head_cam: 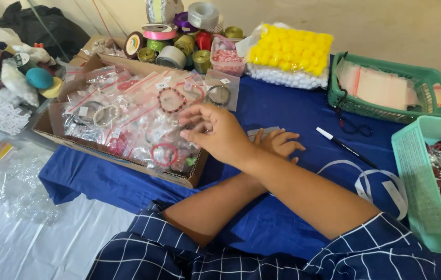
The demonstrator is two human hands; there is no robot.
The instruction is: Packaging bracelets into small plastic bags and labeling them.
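My arms are crossed over a blue cloth. My right hand reaches left over the near corner of a shallow cardboard box. Its fingers are apart and its fingertips rest on the small clear bags in the box. Those bags hold bead bracelets, among them a red and black bracelet and a pink one. My left hand passes under the right forearm and lies flat on the cloth with fingers spread, next to a small pale piece that it partly hides.
Ribbon spools stand behind the box, beside a bag of yellow and white pom-poms. A green basket holds clear bags; a teal basket holds dark shiny items. A black pen and white paper strips lie on the cloth.
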